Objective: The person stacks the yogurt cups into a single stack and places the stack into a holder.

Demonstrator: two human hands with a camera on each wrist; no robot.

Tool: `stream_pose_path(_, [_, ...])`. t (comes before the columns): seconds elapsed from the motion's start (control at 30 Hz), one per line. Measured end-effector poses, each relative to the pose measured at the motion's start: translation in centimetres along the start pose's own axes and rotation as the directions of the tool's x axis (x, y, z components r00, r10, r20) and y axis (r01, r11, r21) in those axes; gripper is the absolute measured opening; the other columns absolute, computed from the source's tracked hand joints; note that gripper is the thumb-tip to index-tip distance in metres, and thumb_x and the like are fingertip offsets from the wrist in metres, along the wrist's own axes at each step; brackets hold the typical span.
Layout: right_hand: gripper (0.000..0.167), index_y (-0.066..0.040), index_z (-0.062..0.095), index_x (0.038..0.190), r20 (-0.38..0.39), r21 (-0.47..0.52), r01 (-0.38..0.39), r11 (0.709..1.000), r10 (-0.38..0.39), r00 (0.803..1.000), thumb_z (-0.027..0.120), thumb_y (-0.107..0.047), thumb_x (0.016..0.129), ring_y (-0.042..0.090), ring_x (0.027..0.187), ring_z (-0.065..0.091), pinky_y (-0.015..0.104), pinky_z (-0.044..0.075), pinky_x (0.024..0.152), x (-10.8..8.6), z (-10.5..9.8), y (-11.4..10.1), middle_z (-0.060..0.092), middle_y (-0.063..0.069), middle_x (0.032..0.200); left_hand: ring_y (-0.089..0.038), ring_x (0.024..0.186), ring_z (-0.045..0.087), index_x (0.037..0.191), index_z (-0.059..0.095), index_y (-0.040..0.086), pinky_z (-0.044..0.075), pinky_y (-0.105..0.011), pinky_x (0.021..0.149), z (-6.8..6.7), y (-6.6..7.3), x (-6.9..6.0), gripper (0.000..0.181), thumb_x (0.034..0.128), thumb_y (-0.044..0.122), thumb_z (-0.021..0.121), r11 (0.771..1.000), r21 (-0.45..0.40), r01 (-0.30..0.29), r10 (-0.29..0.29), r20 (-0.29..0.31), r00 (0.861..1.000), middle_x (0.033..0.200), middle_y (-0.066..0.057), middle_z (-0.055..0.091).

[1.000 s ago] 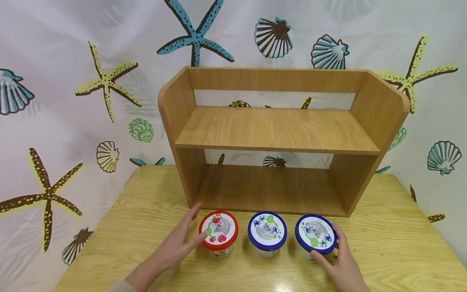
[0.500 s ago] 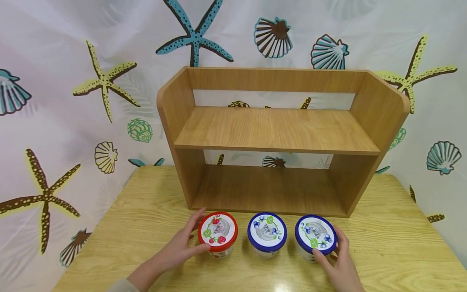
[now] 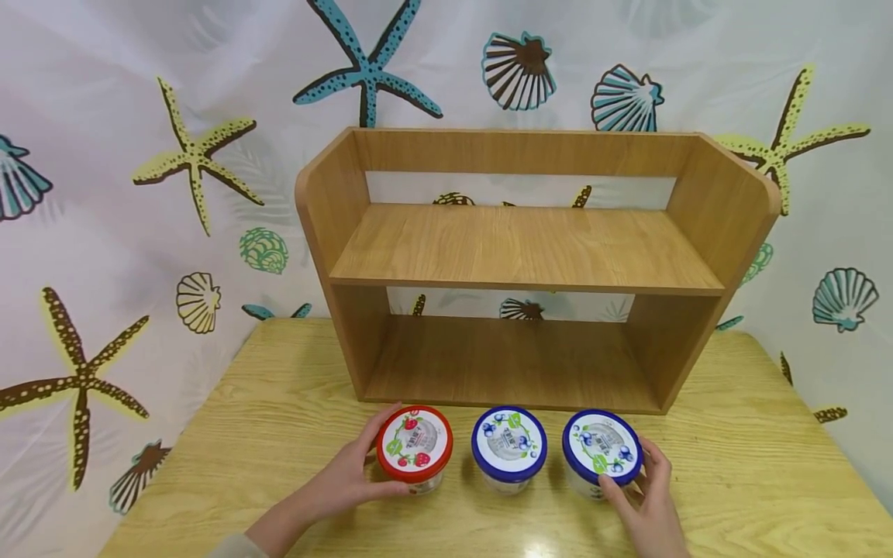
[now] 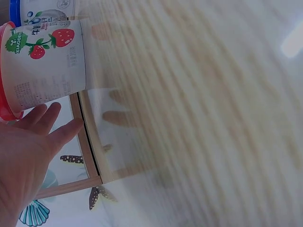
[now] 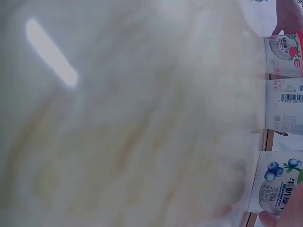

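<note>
Three tubs stand in a row: a red-lidded one [image 3: 415, 443] at left, a blue-lidded one [image 3: 509, 443] in the middle, another blue-lidded one [image 3: 603, 448] at right. My left hand [image 3: 342, 482] is spread around the left side of the red-lidded tub, thumb in front. The left wrist view shows that hand [image 4: 23, 153] with extended fingers beside the strawberry-printed wall [image 4: 45, 66]; firm contact is unclear. My right hand [image 3: 652, 508] grips the right tub, thumb on its front and fingers around its right side. The right wrist view shows part of this hand [image 5: 289, 213] against the blueberry-printed tub [image 5: 274, 179].
A two-level wooden shelf [image 3: 523, 285] stands directly behind the tubs on the wooden table [image 3: 279, 387]. Behind it hangs a white cloth [image 3: 432, 46] with starfish and shell prints.
My left hand has moved closer around the red-lidded tub, its thumb lowering from the lid's edge to the front. My right hand stays at the right tub. The head view has shifted slightly.
</note>
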State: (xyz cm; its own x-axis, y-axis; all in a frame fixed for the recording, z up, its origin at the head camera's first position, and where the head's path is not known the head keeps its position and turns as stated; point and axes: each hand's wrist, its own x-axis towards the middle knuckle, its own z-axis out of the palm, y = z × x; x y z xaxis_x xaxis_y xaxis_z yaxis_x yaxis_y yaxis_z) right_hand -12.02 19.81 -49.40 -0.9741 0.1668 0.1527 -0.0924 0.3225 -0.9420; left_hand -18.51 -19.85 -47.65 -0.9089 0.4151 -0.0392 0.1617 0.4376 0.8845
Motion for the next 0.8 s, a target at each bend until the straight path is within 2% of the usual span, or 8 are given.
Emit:
stream_pose_path(0.17, [0.074,0.001,0.012,0.145,-0.008,0.014,-0.015,1.0,0.015,1.0,0.064,-0.008,0.094,0.055,0.127,0.036,0.058,0.039,0.096,0.0,0.0,-0.2,0.025,0.035,0.148,-0.036,0.133,0.037,0.153,0.02,0.026,0.036,-0.06,0.101,0.0,-0.1,0.4,0.101,0.076,0.032,0.084,1.0,-0.014,-0.007,0.007,0.006,1.0,0.15,-0.008,0.033])
stream_pose_path(0.53, [0.073,0.003,0.014,0.144,-0.013,-0.003,0.016,1.0,-0.016,1.0,0.065,-0.007,0.093,0.057,0.124,0.039,0.058,0.04,0.094,0.0,0.0,0.3,0.027,0.038,0.145,-0.034,0.127,0.042,0.152,0.024,0.02,0.043,-0.051,0.099,0.4,0.3,0.5,0.1,0.0744,0.024,0.086,0.996,-0.089,-0.007,0.006,-0.01,1.0,0.145,-0.012,0.038])
stream_pose_path(0.8, [0.075,-0.001,0.014,0.145,-0.006,-0.012,-0.037,0.999,0.037,0.999,0.067,-0.012,0.093,0.056,0.126,0.036,0.062,0.038,0.096,0.1,-0.2,0.3,0.026,0.036,0.147,-0.034,0.127,0.041,0.151,0.023,0.016,0.044,-0.049,0.098,0.4,0.2,1.1,0.099,0.0743,0.022,0.086,0.992,-0.129,0.013,-0.013,0.001,1.0,0.144,-0.013,0.038])
